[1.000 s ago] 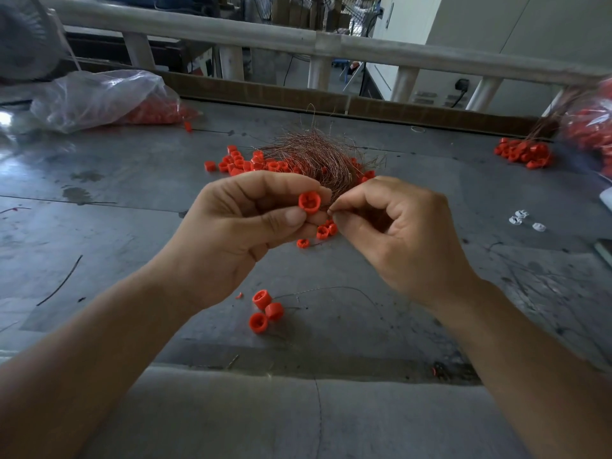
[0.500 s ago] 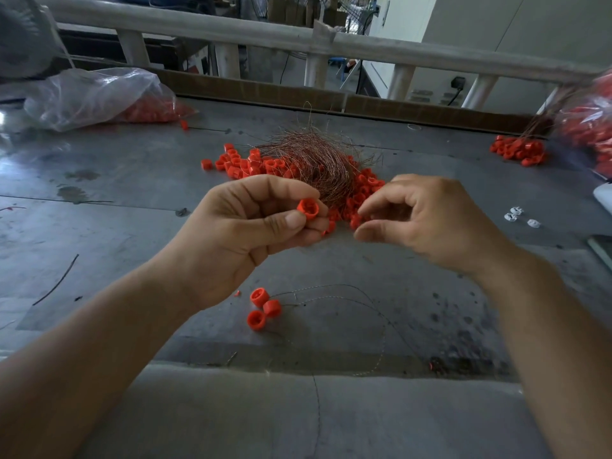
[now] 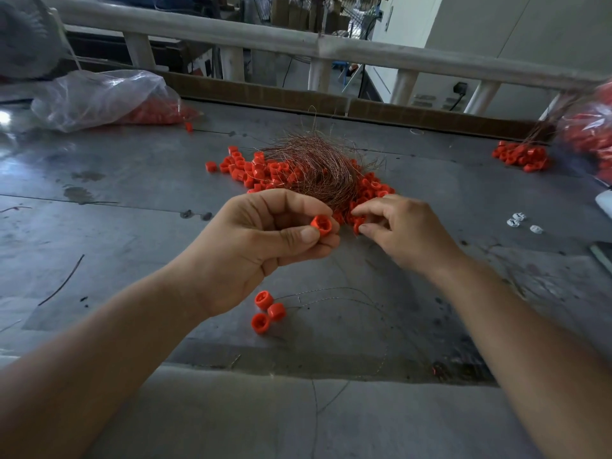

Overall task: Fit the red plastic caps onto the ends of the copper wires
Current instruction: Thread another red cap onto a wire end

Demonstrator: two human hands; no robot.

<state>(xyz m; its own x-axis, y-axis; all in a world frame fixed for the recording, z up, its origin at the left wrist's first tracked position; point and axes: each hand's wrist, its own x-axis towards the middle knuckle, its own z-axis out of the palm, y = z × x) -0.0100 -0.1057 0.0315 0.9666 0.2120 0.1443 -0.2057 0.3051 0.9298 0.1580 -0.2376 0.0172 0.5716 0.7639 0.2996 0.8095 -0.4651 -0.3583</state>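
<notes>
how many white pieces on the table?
3 white pieces, all on the table to the right of the right hand: two close together, and one a little further right. They are small, and others may be out of view.

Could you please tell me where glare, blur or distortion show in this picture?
Head view: glare on the plastic bag and the table at far left; the railing bows from wide-angle distortion; the right-edge bag looks smeared; the left hand and its cap are sharp.
</notes>
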